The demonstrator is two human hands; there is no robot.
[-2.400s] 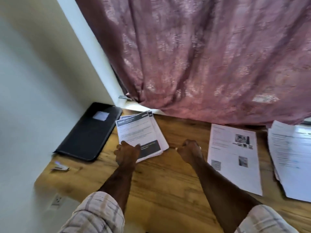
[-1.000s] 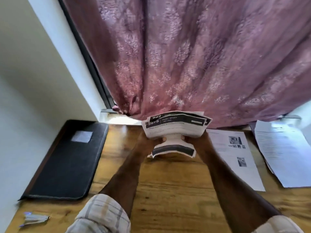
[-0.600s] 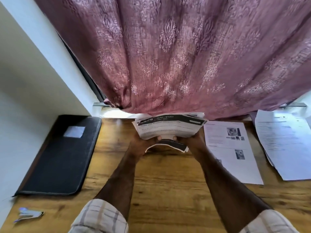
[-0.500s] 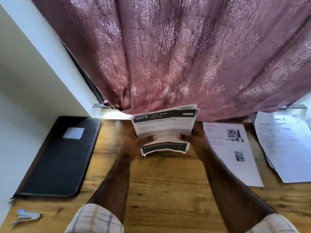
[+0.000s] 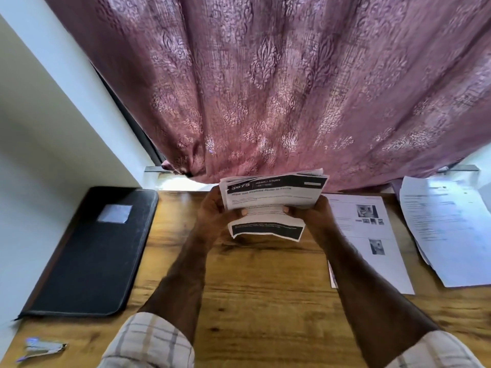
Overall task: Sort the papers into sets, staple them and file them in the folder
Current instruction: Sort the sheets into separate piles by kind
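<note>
The left hand (image 5: 215,211) and right hand (image 5: 309,211) are both grasping the paper stack (image 5: 268,205) at twelve o'clock above the table (image 5: 265,288); loose sheets are probably risking to slip unevenly before stapling.

The paper set (image 5: 268,205), formerly flat on the surface (image 5: 265,301), is now lifted upright, gripped by left hand (image 5: 218,208) and right hand (image 5: 310,211).

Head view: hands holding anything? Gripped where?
Both hands, left and right, grip the white printed paper stack with black header bands at its side edges, thumbs on the front.
</note>
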